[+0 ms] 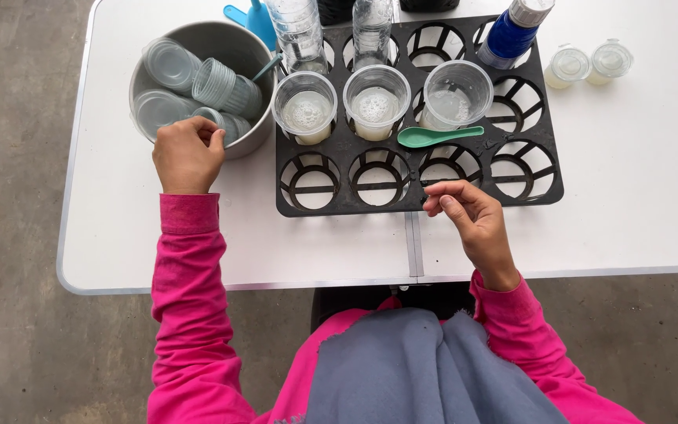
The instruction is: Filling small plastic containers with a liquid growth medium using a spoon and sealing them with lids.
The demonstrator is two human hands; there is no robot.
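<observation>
A white folding table (637, 204) stands on a grey concrete floor (9, 345), seen from above. The person wears pink sleeves, with a grey cloth (425, 369) over the lap.

Left hand (187, 153): it rests at the near rim of a metal bowl (202, 39) at the table's left. The fingers curl inward over the rim, and the fingertips touch a clear lid (212, 118) at the bowl's near edge. Whether the lid is actually pinched cannot be told; the knuckles hide the contact. The bowl holds more clear lids and small stacked containers (225, 86), lying on their sides just beyond the hand.

Right hand (472, 220): it hovers over the near edge of a black tray (543, 184) with round compartments. Thumb and forefinger are pressed together at the tips, the other fingers loosely curled; nothing visible sits between them. A green spoon (437, 136) lies across the tray just beyond this hand, apart from it, bowl end to the left.

Tray contents: three clear cups (376, 100) with whitish foamy liquid stand side by side in the second row, directly beyond the spoon. The near row of compartments is unoccupied. Two clear bottles (372, 27) and a blue bottle (512, 35) stand in the far row.

Two small lidded containers (590, 63) sit on the table right of the tray. A blue scoop (254, 17) shows beyond the bowl.
</observation>
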